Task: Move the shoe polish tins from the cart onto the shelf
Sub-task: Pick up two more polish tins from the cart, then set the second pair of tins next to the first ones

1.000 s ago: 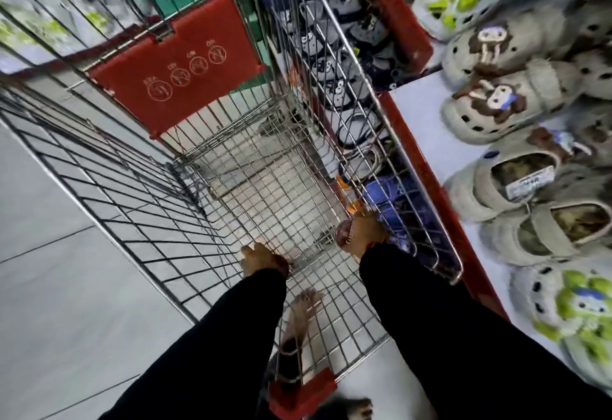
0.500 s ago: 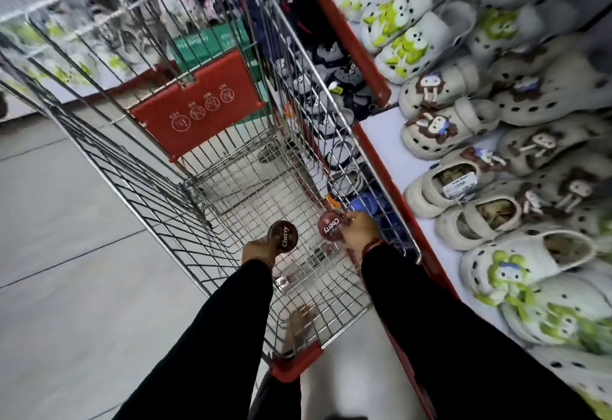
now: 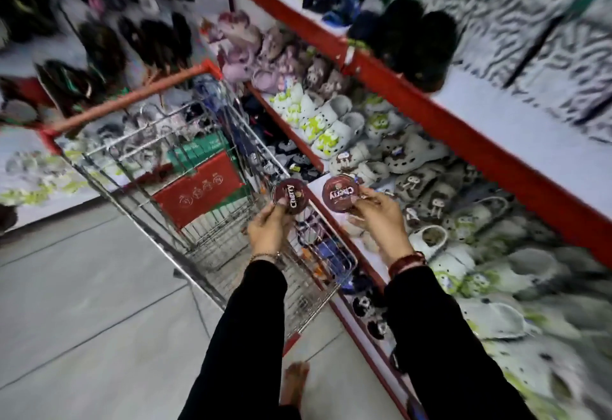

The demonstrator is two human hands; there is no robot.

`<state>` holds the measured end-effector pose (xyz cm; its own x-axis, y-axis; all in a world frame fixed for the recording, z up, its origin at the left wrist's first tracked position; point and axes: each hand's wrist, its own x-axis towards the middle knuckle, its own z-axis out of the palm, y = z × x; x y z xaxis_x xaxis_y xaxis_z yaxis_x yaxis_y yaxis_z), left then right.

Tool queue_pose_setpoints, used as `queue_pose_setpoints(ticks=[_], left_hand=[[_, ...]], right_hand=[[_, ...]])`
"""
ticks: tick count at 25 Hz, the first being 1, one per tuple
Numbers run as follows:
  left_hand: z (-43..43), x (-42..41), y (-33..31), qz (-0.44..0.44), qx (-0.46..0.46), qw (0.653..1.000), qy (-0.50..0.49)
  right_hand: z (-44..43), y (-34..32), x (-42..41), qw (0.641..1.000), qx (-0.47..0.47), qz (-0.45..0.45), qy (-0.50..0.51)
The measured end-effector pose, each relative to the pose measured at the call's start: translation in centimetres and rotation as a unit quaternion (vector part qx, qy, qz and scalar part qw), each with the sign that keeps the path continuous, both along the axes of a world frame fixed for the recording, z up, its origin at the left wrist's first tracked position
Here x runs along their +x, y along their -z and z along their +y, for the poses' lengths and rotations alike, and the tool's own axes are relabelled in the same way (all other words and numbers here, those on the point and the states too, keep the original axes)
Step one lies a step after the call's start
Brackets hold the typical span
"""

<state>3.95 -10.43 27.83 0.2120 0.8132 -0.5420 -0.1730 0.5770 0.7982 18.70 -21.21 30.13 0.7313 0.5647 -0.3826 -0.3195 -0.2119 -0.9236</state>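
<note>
I hold two round dark-brown shoe polish tins with white "Cherry" lettering. My left hand [image 3: 269, 230] grips one tin [image 3: 290, 196] by its lower edge, above the right rim of the wire cart [image 3: 139, 167]. My right hand [image 3: 381, 217] grips the other tin [image 3: 341, 195], which is held over the front of the lower shelf of clogs. Both lids face me. The red-edged shelf [image 3: 440, 114] runs diagonally on the right, with a bare white stretch [image 3: 516, 134] on its upper level. The cart's basket looks empty of tins.
White, green-trimmed and purple clogs [image 3: 331, 124] crowd the lower shelf. Dark fluffy slippers [image 3: 410, 38] sit on the upper shelf. The cart has a red handle [image 3: 132, 101] and red child-seat flap [image 3: 198, 187]. Grey tiled floor [image 3: 82, 303] lies at left; my bare foot [image 3: 294, 383] shows below.
Both hands have lifted the tins up out of the cart's basket and toward the shelf on the right. My view has risen from the cart floor to the shelves.
</note>
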Motion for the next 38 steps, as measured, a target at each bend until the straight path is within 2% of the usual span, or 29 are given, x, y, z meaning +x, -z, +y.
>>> queue_pose_setpoints(ticks=[4,8,15,18,20,23,28,31,35,38], left_hand=[[-4.5,2.2,-8.1,-0.054,0.044,0.994,0.084],[-9.6,5.6,-13.8,-0.109,0.108,0.968,0.197],[-19.6,13.8,-19.5,-0.146,0.159,0.908,0.358],[-23.2,16.7,-20.1,-0.117,0.208,0.884,0.401],[-25.4,18.8,-20.0,-0.094,0.273,0.854,0.433],[-28.1,21.1,-19.9,-0.027,0.377,0.785,0.490],[-31.1,23.3,-19.3,0.080,0.462,0.681,0.563],[-31.6,24.0,-18.9,0.134,0.492,0.633,0.583],[-31.9,24.8,-18.6,0.162,0.502,0.574,0.626],[-32.3,24.9,-18.6,0.182,0.529,0.549,0.621]], right_hand=[[-7.7,-8.4,1.7,0.993,0.094,-0.032,0.070],[-15.7,-14.0,3.4,0.978,0.146,-0.059,0.134],[-28.0,-19.1,5.2,0.949,0.147,-0.100,0.260],[-32.7,-19.8,5.9,0.932,0.107,-0.129,0.320],[-35.6,-19.9,6.2,0.919,0.066,-0.158,0.356],[-39.4,-19.5,6.7,0.897,-0.036,-0.195,0.396],[-43.2,-17.8,7.3,0.859,-0.244,-0.227,0.387],[-43.5,-17.8,6.9,0.841,-0.291,-0.231,0.393],[-43.0,-17.8,6.8,0.829,-0.324,-0.226,0.396],[-42.8,-17.6,7.0,0.830,-0.331,-0.219,0.391]])
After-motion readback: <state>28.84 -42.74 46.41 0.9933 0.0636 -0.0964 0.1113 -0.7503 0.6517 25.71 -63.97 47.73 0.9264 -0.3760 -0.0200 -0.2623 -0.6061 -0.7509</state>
